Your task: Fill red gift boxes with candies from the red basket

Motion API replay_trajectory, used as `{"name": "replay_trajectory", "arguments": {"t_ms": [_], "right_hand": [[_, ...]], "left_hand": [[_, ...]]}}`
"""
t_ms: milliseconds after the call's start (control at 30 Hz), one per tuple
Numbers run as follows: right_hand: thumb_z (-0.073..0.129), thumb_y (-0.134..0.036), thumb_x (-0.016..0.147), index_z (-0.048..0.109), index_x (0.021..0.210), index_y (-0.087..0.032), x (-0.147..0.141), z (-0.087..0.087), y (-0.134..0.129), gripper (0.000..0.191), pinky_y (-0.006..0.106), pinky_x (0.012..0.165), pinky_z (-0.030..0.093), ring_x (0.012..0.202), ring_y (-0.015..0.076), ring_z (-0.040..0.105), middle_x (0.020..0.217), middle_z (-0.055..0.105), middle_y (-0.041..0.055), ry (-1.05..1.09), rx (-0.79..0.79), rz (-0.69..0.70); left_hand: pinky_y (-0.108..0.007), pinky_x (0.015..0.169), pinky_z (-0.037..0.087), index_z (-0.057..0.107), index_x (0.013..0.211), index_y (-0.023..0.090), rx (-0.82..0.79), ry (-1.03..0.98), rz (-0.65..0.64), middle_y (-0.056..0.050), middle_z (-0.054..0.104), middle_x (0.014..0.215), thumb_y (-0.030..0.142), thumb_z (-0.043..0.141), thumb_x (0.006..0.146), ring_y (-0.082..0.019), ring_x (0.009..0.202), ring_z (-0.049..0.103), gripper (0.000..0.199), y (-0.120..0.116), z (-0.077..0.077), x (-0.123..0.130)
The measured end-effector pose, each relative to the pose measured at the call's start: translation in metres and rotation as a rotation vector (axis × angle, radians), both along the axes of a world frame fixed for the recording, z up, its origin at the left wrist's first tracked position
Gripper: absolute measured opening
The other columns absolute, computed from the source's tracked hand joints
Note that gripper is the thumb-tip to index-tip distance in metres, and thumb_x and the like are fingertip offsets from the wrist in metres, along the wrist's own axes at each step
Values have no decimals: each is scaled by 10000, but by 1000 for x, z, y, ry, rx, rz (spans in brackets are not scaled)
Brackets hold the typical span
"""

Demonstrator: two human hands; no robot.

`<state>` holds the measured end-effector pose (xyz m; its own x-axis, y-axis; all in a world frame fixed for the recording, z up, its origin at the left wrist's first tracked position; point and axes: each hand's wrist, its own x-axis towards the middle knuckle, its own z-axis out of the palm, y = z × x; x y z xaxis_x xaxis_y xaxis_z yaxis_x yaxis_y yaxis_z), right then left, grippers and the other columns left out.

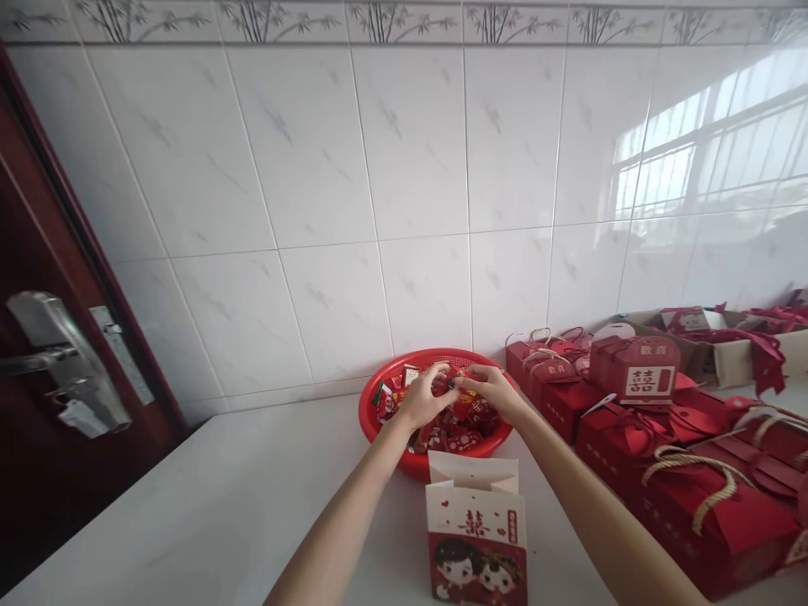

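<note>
Over the red plastic basket [368, 421], my left hand [427, 397] and my right hand [491, 389] come close together with bent fingers. Both sets of fingertips pinch at a small dark-and-red wrapped candy [452, 383], which they partly hide. Wrapped sweets [464, 441], mostly red with some other colours, fill the basket beneath my hands. Between my forearms, just in front of the basket, an upright white-and-red paper gift box [476, 539] stands with its top flaps open. Two cartoon figures are printed on its front; its inside cannot be seen.
Closed red gift boxes [688, 497] with rope handles crowd the right side of the white tabletop [252, 505]. A smaller red box [635, 370] rests on them. Behind is a cardboard carton [725, 358] with ribbons. A tiled wall [417, 168] backs the table; a door [56, 404] is at left.
</note>
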<state>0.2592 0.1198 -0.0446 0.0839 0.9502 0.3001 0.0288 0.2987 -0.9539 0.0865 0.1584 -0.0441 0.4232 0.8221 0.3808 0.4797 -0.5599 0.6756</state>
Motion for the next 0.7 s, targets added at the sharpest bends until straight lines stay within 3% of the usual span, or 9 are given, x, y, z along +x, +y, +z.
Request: {"name": "replay_trajectory", "arguments": {"t_ms": [100,200,300,500,700], "right_hand": [[770,-530,637,685,742,-167,6,-4,6,388,285,645,490,716,180,627,737,682,34,81,49,-173],[592,-502,744,636,853,-186,15,-12,13,337,313,715,513,818,200,640,860,692,60,182,93,-437],[555,-429,717,588,913,-189,19,-19,17,311,338,724,524,866,230,653,944,692,95,190,91,-569],[583,-331,674,638,925,-195,18,-18,11,292,363,819,514,989,271,663,1018,720,102,-33,23,-550],[625,-219,639,704,740,-215,10,-9,6,128,312,750,485,806,217,662,826,742,24,-299,-39,-350]], "left_hand": [[-384,1050,494,630,1257,192,36,62,-71,-116,684,1310,310,709,808,-278,1242,626,471,3,-3,1],[-386,976,527,618,1239,192,106,109,85,-124,711,1247,309,664,856,-282,1168,665,403,7,-4,0],[-399,912,531,586,1224,192,132,109,196,-123,732,1158,325,589,914,-285,1087,685,338,11,-5,-3],[-400,894,513,547,1253,176,103,127,247,-140,719,1138,314,595,914,-308,1092,670,369,10,-4,-2],[-380,904,515,550,1263,181,87,146,254,-131,723,1139,302,598,920,-298,1122,663,367,7,-2,0]]}}
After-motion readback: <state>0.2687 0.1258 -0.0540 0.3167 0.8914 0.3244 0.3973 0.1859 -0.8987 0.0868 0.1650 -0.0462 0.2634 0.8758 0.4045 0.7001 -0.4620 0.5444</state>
